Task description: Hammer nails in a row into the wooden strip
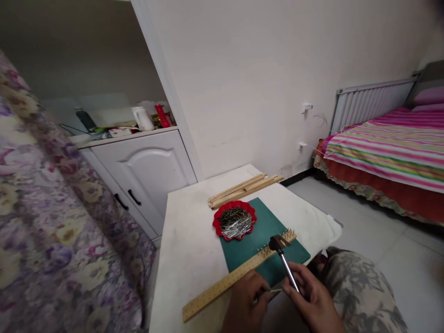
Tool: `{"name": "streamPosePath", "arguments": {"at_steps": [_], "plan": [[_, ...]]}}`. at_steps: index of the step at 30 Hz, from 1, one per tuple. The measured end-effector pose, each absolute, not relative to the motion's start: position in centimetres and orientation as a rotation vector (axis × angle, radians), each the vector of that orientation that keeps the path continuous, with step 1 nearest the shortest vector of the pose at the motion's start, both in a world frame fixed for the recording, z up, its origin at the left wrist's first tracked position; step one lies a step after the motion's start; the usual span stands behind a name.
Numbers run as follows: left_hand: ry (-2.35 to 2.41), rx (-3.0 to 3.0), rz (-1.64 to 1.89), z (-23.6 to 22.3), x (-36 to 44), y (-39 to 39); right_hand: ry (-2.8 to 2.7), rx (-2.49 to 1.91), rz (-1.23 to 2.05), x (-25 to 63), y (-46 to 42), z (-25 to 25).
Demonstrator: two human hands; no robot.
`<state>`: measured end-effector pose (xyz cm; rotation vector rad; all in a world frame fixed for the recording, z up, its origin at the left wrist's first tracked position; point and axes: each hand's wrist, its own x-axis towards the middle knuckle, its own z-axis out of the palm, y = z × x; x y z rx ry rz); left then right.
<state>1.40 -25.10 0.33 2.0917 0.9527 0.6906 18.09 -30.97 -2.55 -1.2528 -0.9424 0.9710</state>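
Observation:
My right hand (308, 293) is wrapped round the shiny metal handle of a hammer (286, 268). The hammer's dark claw head is up, in front of a long wooden strip (222, 287). Low over the table, my left hand (250, 293) is closed, pinching thin nails (276, 291) that point toward my right fingertips. Dots or small holes run along the strip, and several nails (264, 251) stand in its far right part. It lies slantwise across a green mat (243, 259). A red scalloped bowl (215, 222) full of loose nails rests on the mat's far left corner.
More wooden strips (246, 190) lie at the back of the white table (183, 231). A floral curtain (69, 222) hangs at left beside a white cabinet (149, 171). My knee in patterned cloth (360, 286) is at right; a bed (388, 152) stands beyond.

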Motion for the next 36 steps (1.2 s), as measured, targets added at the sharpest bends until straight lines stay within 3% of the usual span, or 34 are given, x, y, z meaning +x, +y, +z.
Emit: {"name": "streamPosePath", "arguments": {"at_steps": [5, 10, 15, 25, 36], "plan": [[0.945, 1.914, 0.777, 0.0, 2.0, -25.0, -0.899, -1.187, 1.008, 17.8, -31.3, -2.3], [0.890, 1.211, 0.906, -3.4, 4.0, -25.4, -0.712, -1.120, 1.048, 16.6, -31.1, -2.6], [0.822, 0.956, 0.992, -6.0, 5.5, -25.9, -0.669, -1.128, 1.036, 15.8, -31.1, -2.9], [1.197, 1.720, 1.119, -3.6, 3.2, -20.9, -0.749, -1.263, 1.041, 18.3, -31.8, -2.3], [1.297, 1.927, 1.031, -4.7, 4.1, -20.0, -0.885, -1.246, 0.986, 18.3, -31.8, -2.9]]}}
